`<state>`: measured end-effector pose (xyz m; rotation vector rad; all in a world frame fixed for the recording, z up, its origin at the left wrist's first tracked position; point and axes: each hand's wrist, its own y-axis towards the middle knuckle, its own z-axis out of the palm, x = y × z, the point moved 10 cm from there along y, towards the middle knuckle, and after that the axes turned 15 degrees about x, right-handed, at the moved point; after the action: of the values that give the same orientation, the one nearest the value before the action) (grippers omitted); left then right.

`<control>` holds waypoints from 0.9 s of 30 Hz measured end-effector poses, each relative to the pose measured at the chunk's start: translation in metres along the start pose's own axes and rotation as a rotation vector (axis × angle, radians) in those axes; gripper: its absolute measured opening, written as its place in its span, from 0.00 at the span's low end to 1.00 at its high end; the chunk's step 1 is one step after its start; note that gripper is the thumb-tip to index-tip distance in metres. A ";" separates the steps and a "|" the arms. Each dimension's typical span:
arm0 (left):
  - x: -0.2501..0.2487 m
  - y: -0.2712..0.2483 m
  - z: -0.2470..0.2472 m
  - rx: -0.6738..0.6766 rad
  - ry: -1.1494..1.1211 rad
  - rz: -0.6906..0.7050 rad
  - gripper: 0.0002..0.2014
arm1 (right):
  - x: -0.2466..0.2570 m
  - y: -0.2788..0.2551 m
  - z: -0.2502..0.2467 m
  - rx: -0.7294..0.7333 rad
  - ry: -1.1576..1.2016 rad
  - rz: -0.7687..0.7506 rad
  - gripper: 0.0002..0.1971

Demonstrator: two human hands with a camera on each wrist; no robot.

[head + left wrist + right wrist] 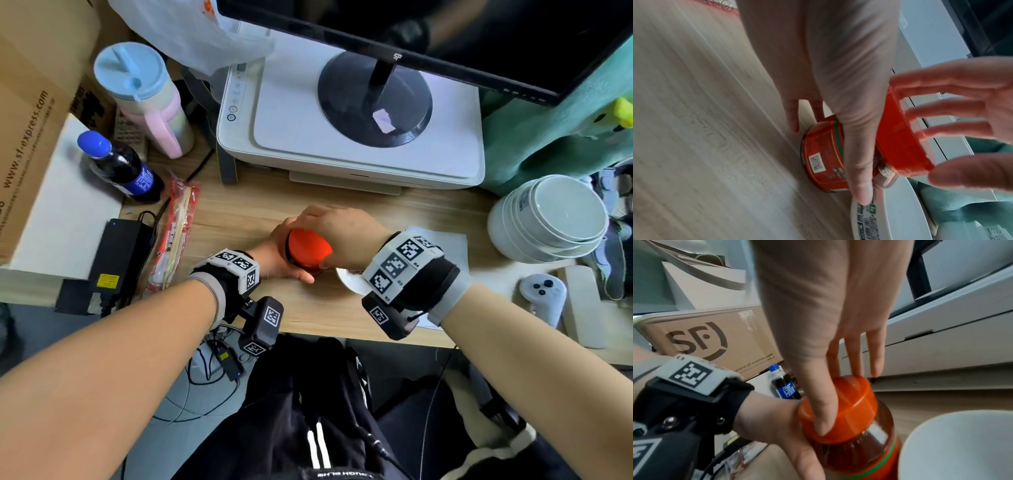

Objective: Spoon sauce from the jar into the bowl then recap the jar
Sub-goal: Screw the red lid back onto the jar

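A sauce jar [824,160] with a red label stands on the wooden desk [239,212], near its front edge. My left hand [277,253] grips the jar body from the left, thumb [859,178] down its near side. The orange lid [308,246] sits on the jar's mouth. My right hand [329,229] grips the lid from above, with its thumb [822,423] on the near rim and its fingers [855,366] over the far rim. A white bowl [962,443] stands just right of the jar, mostly hidden under my right wrist in the head view. No spoon shows.
A white printer [349,137] with a monitor stand on it fills the back. A cola bottle [120,164], chopstick packet [174,233] and power brick [116,253] lie left. Stacked white bowls [548,219] and a game controller [544,294] sit right.
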<state>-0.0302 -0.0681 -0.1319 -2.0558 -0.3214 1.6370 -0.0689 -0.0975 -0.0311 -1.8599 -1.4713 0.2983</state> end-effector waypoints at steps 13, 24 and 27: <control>0.002 0.002 0.002 0.018 -0.029 -0.013 0.58 | -0.012 0.004 0.008 0.025 0.069 0.039 0.45; 0.008 0.001 -0.001 -0.010 -0.030 -0.025 0.57 | -0.009 0.002 0.012 -0.046 0.083 -0.030 0.42; 0.006 -0.002 -0.002 -0.049 -0.052 -0.019 0.56 | -0.010 0.000 0.014 -0.126 0.137 -0.016 0.40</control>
<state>-0.0262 -0.0643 -0.1355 -2.0422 -0.4018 1.6887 -0.0808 -0.1013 -0.0433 -1.9262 -1.4389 0.0692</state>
